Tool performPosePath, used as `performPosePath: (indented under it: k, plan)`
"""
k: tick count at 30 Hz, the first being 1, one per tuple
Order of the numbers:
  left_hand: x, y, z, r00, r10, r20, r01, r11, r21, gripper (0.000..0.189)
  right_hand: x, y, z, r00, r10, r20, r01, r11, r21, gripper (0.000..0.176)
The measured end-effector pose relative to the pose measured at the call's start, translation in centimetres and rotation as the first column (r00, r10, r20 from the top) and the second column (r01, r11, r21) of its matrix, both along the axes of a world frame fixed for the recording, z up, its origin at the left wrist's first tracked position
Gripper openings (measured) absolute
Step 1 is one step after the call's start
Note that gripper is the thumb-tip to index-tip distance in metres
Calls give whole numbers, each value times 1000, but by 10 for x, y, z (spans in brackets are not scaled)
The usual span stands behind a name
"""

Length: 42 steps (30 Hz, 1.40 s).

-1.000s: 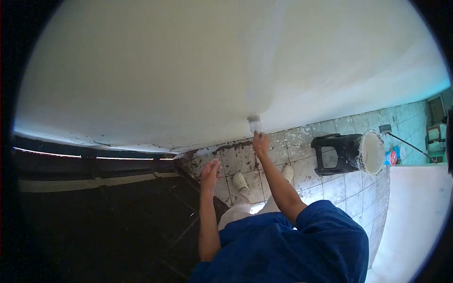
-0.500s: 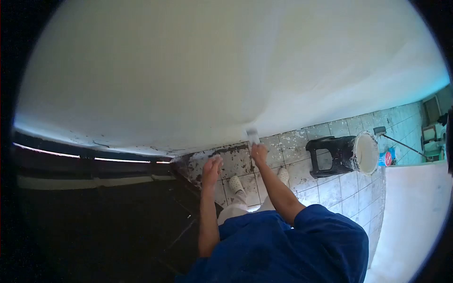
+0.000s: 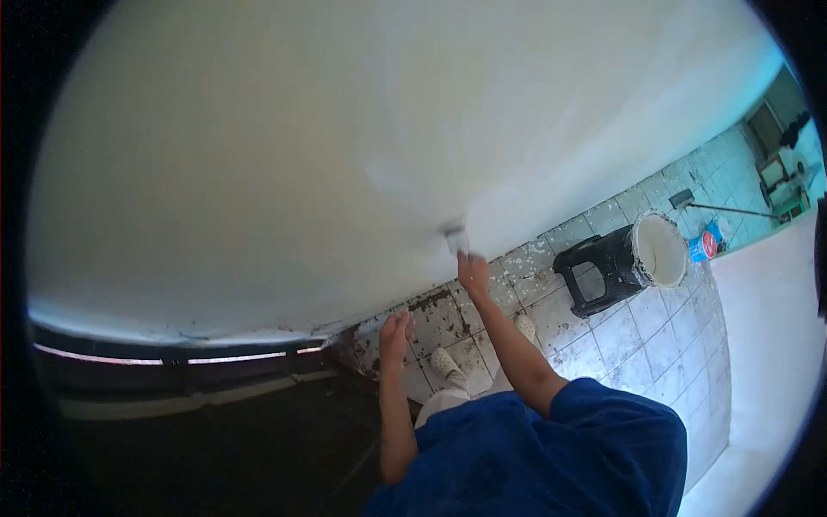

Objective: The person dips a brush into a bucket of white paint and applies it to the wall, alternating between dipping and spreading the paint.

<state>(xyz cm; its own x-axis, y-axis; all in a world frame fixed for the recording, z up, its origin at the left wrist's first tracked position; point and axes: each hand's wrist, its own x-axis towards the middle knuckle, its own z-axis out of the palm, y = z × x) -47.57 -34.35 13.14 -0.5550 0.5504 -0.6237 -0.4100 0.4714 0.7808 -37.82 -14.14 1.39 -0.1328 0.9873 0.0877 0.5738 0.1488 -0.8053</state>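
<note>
My right hand [image 3: 473,273] grips what looks like a paintbrush [image 3: 457,239], flat and broad, with a pale part near the fingers and a darker end. Motion blurs that end, which is against the pale wall [image 3: 301,155], low down near the floor. Faint whitish streaks run up the wall above it. To the left, my left hand [image 3: 394,338] is held up in front of the wall's foot, apart from it. Its fingers are loosely bent, and no object shows in them.
A bucket with a white-smeared rim [image 3: 638,246] stands on a black stool [image 3: 577,302] at my right. Beyond are a blue-and-red can [image 3: 703,246] and a long-handled tool [image 3: 732,209]. White spots mark the tiled floor [image 3: 594,345]. A dark surface [image 3: 215,448] lies at my left.
My right hand and the paintbrush have moved higher up the wall, away from its bottom edge. My left hand is still raised. The whole view has tilted.
</note>
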Motion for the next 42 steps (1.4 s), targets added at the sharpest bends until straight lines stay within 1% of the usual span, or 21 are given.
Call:
performPosePath:
  k: [1,3,5,8,11,14,16,19,22,23,25,26,27,28,29,30,32,34,38,40,42]
  plan:
    - [4,1,8,1000,-11,-9,10,1000,-14,38,5,2,-80,996,-15,93,17,1000,-26,42]
    - [7,0,8,1000,-9,-11,9,1000,-13,37,41,-13,-75,971,144,191,-85,955,-284,42]
    - [9,-4,0,1000,9,13,-9,1000,19,36,69,-23,-56,987,116,110,-79,952,-296,45]
    - [20,6,-2,994,-60,94,59,998,15,36,126,-36,-7,999,-7,37,17,965,-261,47]
    - [43,35,-1,956,-262,132,259,965,39,36,191,-40,61,969,-247,0,241,944,-227,48]
    - [70,67,1,864,-495,92,478,863,162,34,275,-40,61,886,-433,-166,336,845,-417,37]
    - [97,92,19,826,-561,49,548,820,165,33,316,-53,83,777,-560,-288,348,762,-546,32]
    - [143,117,34,781,-625,-2,615,768,177,33,366,-64,115,697,-513,-500,250,828,-502,26]
    - [208,148,28,746,-666,5,656,735,173,31,405,-63,133,692,-510,-511,281,843,-459,22]
    - [232,152,23,731,-682,18,671,723,161,31,419,-62,148,680,-551,-485,220,783,-582,21]
    - [287,158,16,646,-761,61,742,645,181,31,444,-57,144,807,-452,-380,277,858,-432,22]
    - [314,162,-8,563,-825,35,801,556,221,31,454,-53,142,858,-406,-314,296,891,-343,22]
    - [339,167,-33,474,-881,-3,851,457,257,32,458,-51,154,840,-448,-307,321,865,-386,22]
    - [366,171,-34,459,-885,74,836,459,300,33,461,-48,167,820,-485,-305,341,841,-420,22]
    - [390,176,-25,438,-887,146,819,461,342,34,466,-43,163,819,-459,-345,351,876,-331,22]
    - [415,179,-4,482,-864,149,792,502,348,34,472,-39,158,821,-427,-379,361,903,-234,23]
    - [446,192,33,542,-829,140,743,550,381,34,479,-30,167,760,-408,-506,281,908,-310,32]
    - [464,203,49,582,-803,129,706,578,409,34,491,-13,152,788,-362,-498,217,920,-325,40]
    - [476,236,38,654,-747,116,630,623,464,32,505,19,168,819,-282,-499,102,928,-357,50]
    - [480,247,49,703,-695,153,554,670,494,31,501,30,179,825,-234,-514,118,962,-248,50]
    - [483,270,37,711,-700,69,592,649,478,28,498,38,185,835,-202,-512,147,978,-147,50]
